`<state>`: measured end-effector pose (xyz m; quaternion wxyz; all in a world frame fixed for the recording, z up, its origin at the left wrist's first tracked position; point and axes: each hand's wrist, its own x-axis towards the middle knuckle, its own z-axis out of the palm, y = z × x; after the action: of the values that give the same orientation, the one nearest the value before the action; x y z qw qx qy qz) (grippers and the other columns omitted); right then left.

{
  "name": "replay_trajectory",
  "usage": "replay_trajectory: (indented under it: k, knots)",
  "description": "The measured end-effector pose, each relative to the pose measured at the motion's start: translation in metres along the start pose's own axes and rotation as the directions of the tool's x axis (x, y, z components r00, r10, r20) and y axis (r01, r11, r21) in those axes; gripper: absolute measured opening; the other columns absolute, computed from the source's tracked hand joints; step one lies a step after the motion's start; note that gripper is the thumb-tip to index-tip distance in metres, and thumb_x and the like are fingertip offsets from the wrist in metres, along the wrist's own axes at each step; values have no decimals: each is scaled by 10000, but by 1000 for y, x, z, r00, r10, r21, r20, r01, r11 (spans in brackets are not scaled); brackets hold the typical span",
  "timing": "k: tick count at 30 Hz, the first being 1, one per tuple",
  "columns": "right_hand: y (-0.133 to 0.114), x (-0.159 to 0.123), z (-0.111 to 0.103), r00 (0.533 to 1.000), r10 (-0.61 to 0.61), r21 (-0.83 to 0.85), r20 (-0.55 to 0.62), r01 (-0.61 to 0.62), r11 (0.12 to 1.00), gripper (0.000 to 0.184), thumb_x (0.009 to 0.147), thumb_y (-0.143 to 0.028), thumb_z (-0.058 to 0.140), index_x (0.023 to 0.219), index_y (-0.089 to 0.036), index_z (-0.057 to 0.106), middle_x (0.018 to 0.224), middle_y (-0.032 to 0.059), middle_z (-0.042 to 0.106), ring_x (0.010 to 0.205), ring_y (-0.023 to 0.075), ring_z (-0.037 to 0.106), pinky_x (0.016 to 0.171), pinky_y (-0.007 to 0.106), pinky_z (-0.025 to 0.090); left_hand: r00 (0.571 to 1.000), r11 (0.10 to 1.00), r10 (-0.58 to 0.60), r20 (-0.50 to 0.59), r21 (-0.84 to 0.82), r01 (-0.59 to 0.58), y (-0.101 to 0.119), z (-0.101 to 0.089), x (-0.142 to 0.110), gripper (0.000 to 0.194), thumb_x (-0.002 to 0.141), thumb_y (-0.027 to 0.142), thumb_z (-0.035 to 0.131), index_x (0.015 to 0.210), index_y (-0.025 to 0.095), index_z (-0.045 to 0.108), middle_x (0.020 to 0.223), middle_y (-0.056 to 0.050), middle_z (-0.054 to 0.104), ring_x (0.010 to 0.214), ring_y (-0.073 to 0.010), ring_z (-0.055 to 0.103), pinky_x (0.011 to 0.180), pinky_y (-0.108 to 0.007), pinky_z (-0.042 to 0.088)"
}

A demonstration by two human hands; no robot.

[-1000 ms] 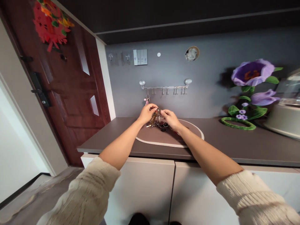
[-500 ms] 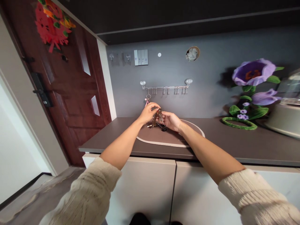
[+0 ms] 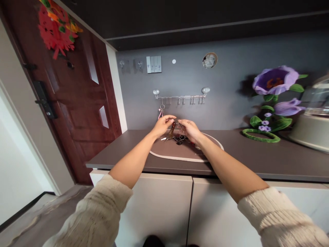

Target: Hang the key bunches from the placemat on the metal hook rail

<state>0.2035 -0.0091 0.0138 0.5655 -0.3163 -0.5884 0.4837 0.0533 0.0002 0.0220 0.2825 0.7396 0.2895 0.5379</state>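
Note:
My left hand (image 3: 162, 125) pinches a small keychain (image 3: 172, 129) with a brownish strap, which hangs over the mat. From the right, my right hand (image 3: 190, 130) pinches the same keychain near its top, fingertips close to those of my left. Below them, more keys and dark round fobs (image 3: 181, 140) lie on the brown oval mat (image 3: 180, 153) with a pale rim. Partly hidden under my right hand is something reddish. Behind my left hand, a pink keychain (image 3: 161, 112) hangs by its ring from the clear hook rail (image 3: 181, 97) on the wall.
On the counter's right stand a purple plush flower (image 3: 276, 80) with a green base and a pale appliance (image 3: 312, 130). A dark shelf (image 3: 205, 17) overhangs the counter. To the left is a dark red door (image 3: 77, 103). Cabinet doors (image 3: 156, 206) are below.
My hands have shifted slightly, the right one rising a little with its fingers closing at the keychain's top. The dark fobs and the reddish thing on the mat show more now.

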Motion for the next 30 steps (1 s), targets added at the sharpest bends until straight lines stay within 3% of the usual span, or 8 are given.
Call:
replay_trajectory:
  k: [4, 8, 12, 16, 20, 24, 30]
  knots:
    - [3, 3, -2, 992, -117, -118, -50, 110, 987, 280, 638, -430, 609, 705, -166, 544, 676, -5, 577, 597, 87, 501, 568, 216, 395, 998, 997, -64, -12, -36, 63, 0, 0, 0, 269, 778, 348, 510, 886, 112, 574, 820, -50, 633, 741, -107, 555, 736, -250, 427]
    - [5, 6, -2, 980, -189, -169, -61, 176, 970, 275, 641, -429, 594, 728, -174, 541, 691, -19, 548, 608, 81, 481, 578, 209, 383, 997, 997, -71, 22, 40, 70, 1, 0, -2, 289, 726, 397, 558, 789, 116, 579, 711, -14, 601, 642, -95, 512, 650, -229, 410]
    - [4, 4, -2, 978, -204, -268, -43, 185, 945, 224, 672, -393, 544, 743, -181, 541, 674, -24, 540, 596, 89, 465, 586, 219, 379, 1000, 976, 21, -16, 219, -16, 2, 1, -3, 239, 758, 358, 510, 780, 132, 587, 719, -2, 590, 655, -98, 495, 657, -228, 395]
    - [3, 3, -2, 976, -215, -342, -17, 197, 919, 186, 662, -358, 543, 724, -183, 527, 646, -32, 525, 597, 99, 463, 607, 234, 380, 993, 896, 115, -14, 433, -98, 1, 1, -2, 227, 798, 321, 440, 765, 157, 594, 742, -3, 599, 673, -112, 490, 658, -237, 384]
    - [1, 2, -2, 977, -212, -365, 5, 199, 909, 191, 672, -368, 543, 735, -188, 534, 677, -21, 548, 651, 117, 493, 645, 249, 396, 982, 826, 186, -21, 545, -145, -1, 0, -1, 219, 807, 295, 428, 769, 169, 603, 787, -24, 614, 758, -139, 507, 725, -262, 382]
    - [-1, 3, -2, 967, -253, -384, 19, 241, 891, 226, 670, -393, 570, 731, -176, 564, 741, 0, 584, 721, 127, 521, 734, 269, 395, 978, 829, 201, -56, 541, -140, -3, 0, 0, 216, 809, 287, 427, 781, 174, 610, 791, -28, 619, 781, -146, 512, 757, -276, 384]
    - [-4, 14, 2, 963, -271, -375, 6, 254, 892, 303, 619, -433, 635, 711, -152, 571, 702, 1, 570, 672, 116, 488, 702, 265, 377, 975, 910, 149, -167, 408, -69, -8, 1, 2, 191, 795, 266, 450, 783, 158, 608, 772, -18, 622, 728, -124, 529, 701, -245, 409]
